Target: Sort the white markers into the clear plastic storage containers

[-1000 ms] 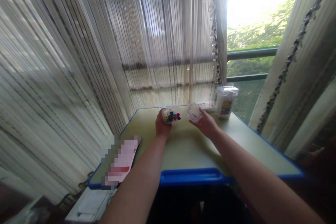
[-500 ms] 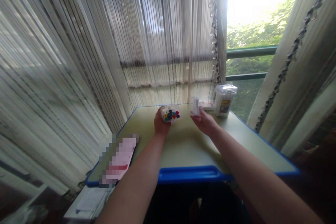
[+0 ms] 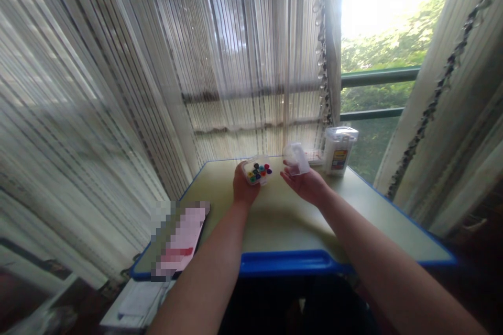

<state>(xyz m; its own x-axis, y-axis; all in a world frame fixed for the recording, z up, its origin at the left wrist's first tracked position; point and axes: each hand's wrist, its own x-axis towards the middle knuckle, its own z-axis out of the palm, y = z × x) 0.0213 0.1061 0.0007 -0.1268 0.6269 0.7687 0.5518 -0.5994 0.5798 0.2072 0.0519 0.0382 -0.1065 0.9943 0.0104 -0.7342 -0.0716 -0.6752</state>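
My left hand [image 3: 244, 188] is wrapped round a small clear plastic box [image 3: 263, 180] above the table. Its open end is turned towards me and shows several coloured round ends of what look like markers [image 3: 257, 171], among them yellow, green, blue, red and black. A little to the right, my right hand [image 3: 308, 186] supports a clear, hollow plastic lid [image 3: 299, 159], with the palm turned up and some fingers spread beneath it. The lid and the box are apart.
A lidded translucent container [image 3: 340, 152] with a coloured label stands at the table's back right, beside a flat pale item [image 3: 314, 156]. At the left lies a pixelated pink object [image 3: 183, 235]. The table [image 3: 283, 225] has a raised blue edge; string curtains [image 3: 251, 52] hang behind it.
My right hand has turned its palm upward, its fingers have loosened, and the lid has tilted with it. The box in my left hand is nearly unchanged. The view has shifted slightly.
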